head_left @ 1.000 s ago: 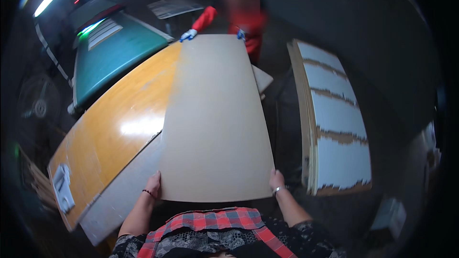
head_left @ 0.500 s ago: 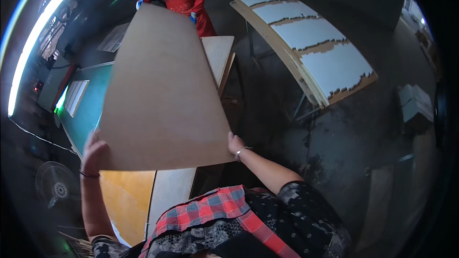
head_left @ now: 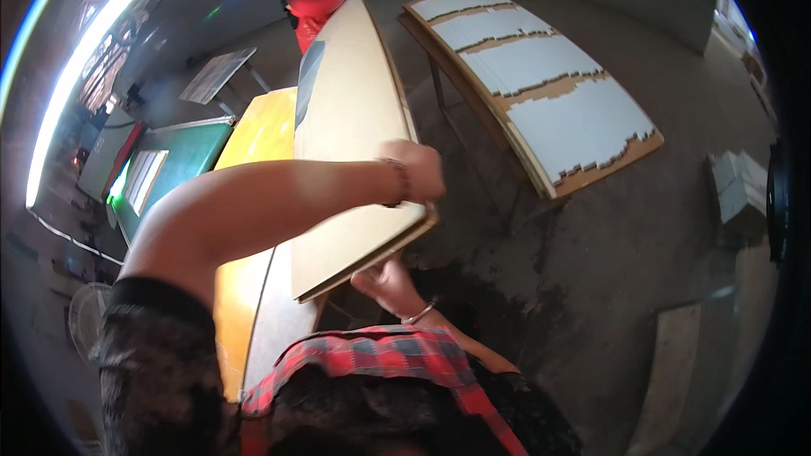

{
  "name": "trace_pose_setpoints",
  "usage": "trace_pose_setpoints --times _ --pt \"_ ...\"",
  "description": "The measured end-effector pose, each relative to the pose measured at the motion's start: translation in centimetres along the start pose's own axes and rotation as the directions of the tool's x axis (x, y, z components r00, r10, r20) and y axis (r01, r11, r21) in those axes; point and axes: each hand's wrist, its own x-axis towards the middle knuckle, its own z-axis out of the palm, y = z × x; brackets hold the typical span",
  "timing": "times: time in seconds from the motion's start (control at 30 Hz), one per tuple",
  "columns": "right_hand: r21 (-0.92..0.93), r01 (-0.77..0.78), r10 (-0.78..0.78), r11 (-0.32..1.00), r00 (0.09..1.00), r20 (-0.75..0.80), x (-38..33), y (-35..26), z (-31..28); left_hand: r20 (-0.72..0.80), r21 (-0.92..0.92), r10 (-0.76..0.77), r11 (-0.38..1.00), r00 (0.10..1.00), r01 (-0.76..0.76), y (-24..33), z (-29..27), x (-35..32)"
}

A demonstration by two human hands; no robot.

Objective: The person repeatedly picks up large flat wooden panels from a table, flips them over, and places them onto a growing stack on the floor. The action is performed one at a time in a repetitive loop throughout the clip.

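Note:
A large thin wooden panel (head_left: 355, 101) stretches away from me, with a pale face showing and a grey patch near its far left edge. My left hand (head_left: 414, 171) reaches across it and closes round its right edge, somewhat blurred by motion. Just below the panel's near edge is my right hand (head_left: 389, 285), palm partly upward and fingers apart. It is close to the panel's underside; whether it touches is hard to make out. At the far end a person in red (head_left: 312, 17) stands with a gloved hand by the panel's far corner.
An orange board and a whitish board (head_left: 283, 321) lie beneath the panel. To the left is a green-topped machine table (head_left: 182, 148), with a fan (head_left: 87, 321) nearer me. On the right, a stand bears a board with white sheets (head_left: 532, 59). A grey block-like stack (head_left: 742, 186) sits far right.
The panel has turned from its brown face to a pale one and now lies further right. My left hand has swung across to its right edge; my right hand has moved left, below the near edge.

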Motion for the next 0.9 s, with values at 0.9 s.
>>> trace_pose_setpoints --times 0.9 --pt "0.409 -0.399 0.538 0.82 0.782 -0.315 4.2 -7.0 -17.8 0.465 -0.842 -0.571 -0.521 0.676 0.139 -19.5 43.4 -1.0"
